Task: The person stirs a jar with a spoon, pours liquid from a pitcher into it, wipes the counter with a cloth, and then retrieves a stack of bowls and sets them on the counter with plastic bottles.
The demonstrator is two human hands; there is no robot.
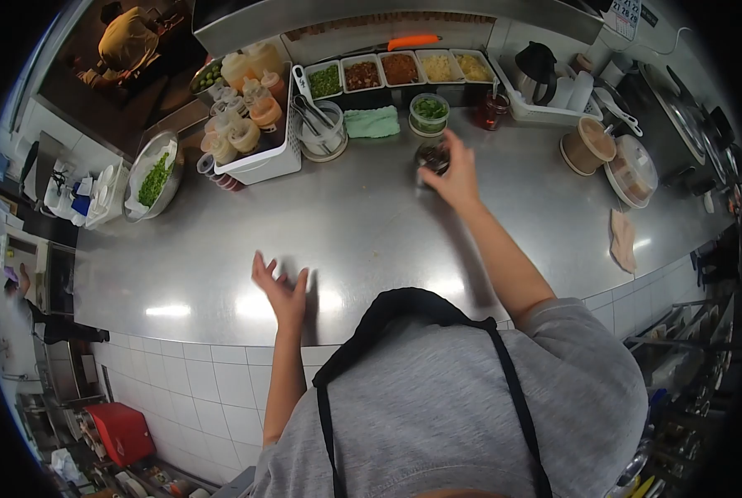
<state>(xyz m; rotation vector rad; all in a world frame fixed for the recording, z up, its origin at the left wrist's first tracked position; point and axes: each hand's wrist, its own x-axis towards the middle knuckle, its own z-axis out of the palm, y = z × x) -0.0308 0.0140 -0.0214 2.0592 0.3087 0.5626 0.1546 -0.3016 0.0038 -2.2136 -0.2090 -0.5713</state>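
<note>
My right hand is wrapped round a small dark jar on the steel counter. Just behind the jar stands a clear tub of green herbs. A folded green cloth lies to the left of that tub. Over the front part of the counter is my left hand, its fingers spread and nothing in them.
A white basket of sauce bottles and a bowl of greens stand at the left. Topping trays line the back. At the right are lidded containers and a pink cloth. Other people appear at far left.
</note>
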